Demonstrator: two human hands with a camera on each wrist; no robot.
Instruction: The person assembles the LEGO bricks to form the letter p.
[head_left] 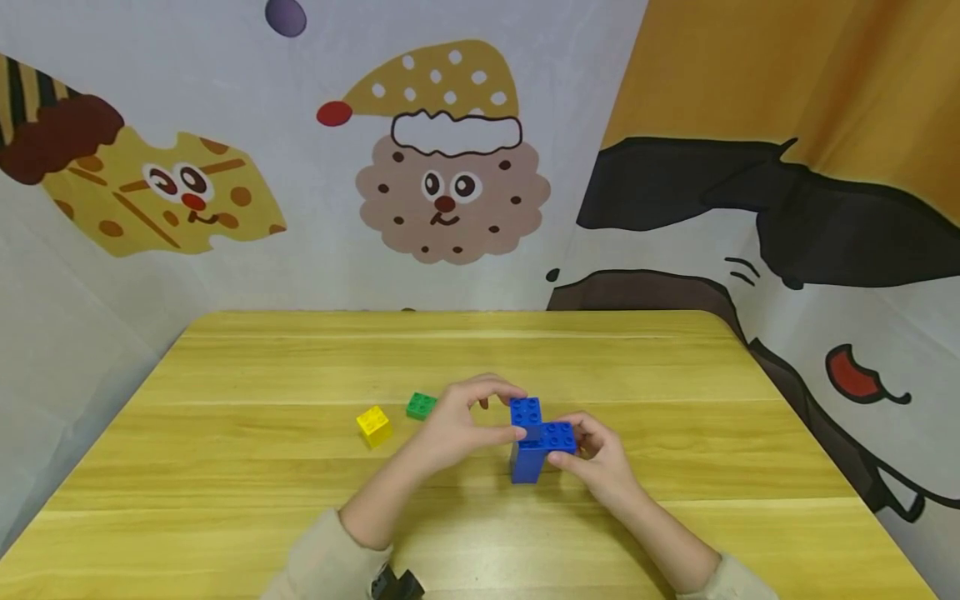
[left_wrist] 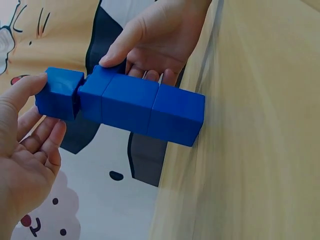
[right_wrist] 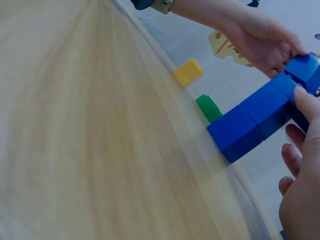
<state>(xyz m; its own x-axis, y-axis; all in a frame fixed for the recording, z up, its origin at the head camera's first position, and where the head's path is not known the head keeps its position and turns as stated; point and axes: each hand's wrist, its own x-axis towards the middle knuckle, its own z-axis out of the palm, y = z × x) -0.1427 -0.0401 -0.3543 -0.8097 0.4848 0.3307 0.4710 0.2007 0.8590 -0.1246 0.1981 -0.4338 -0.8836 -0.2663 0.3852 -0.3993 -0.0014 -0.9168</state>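
Note:
A tower of blue toy building bricks stands upright on the wooden table. Near its top, a studded blue brick juts out to the right. My right hand pinches that jutting part between thumb and fingers. Thumb and fingers of my left hand grip a smaller blue brick at the very top. In the left wrist view this top brick sits slightly tilted, with a narrow gap at the tower's upper end. The right fingertips are partly hidden behind the tower.
Left of the tower, a yellow brick and a green brick lie on the table. The left forearm passes close in front of the green one. A cloth with cartoon figures hangs behind the table's far edge.

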